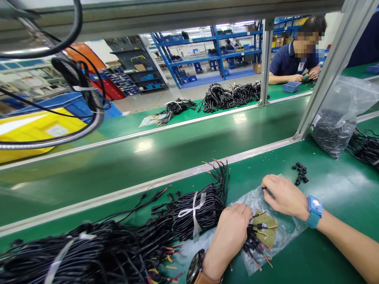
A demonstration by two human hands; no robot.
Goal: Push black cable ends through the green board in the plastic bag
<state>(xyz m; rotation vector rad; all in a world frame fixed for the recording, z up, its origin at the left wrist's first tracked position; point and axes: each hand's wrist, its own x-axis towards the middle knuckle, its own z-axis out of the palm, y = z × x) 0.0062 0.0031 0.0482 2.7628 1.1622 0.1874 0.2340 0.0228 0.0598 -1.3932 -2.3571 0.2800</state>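
Head view, the only one I have.

Left hand point(229, 236), low centre, watch point(195, 269) on its wrist: fist closed around a bunch of short black wires point(255, 241). Their stripped, coloured ends fan out to the right of the knuckles.

Right hand point(284, 196), blue band point(314, 211) on its wrist: fingers drawn together, pinching a thin dark piece point(267, 191) at the tips. I cannot tell what the piece is. The hands are apart, right just above and beside left.

The wires lie over a clear bag point(291, 228) flat on the green bench point(331, 244), with an olive card point(268, 234) under them inside the bag.

Just left of the left hand is a bundle point(204, 209) of black cable tied with a white strip. A bigger heap point(89, 252) fills the lower left.

Small black plugs point(300, 173) sit near the right hand, apart from it. A sack point(334, 132) of dark parts leans on the frame post at right.

A belt point(177, 146) runs beyond the bench. Across it, a person point(291, 59) in dark blue is seated.
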